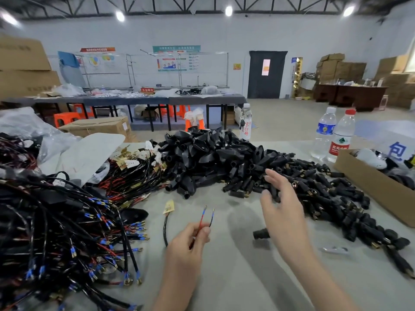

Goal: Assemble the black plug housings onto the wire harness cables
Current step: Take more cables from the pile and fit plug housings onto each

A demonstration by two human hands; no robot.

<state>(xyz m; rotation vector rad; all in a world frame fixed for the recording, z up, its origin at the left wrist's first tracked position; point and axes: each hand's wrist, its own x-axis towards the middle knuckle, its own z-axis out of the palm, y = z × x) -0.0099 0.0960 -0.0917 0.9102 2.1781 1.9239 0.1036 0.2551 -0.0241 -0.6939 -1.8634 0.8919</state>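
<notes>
Cluttered worktop (235,277) — cable (165,230) pinched in left grip (188,243), plug housing (274,193) held in right grip (284,205); threading on is judged due next.

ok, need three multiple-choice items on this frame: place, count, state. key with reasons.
1. The cardboard box sits: A) at the table's right edge; B) on an orange stool; C) atop the cable heap.
2. How many bottles stand behind the plug pile: A) one; B) three; C) five.
3. The left hand: A) lies flat, empty; B) holds a bottle; C) pinches the red and black wires.
Key: A, the box lies right of the plug pile; B, one stands alone, two side by side nearer the box; C, its grip closes on both wires.
</notes>
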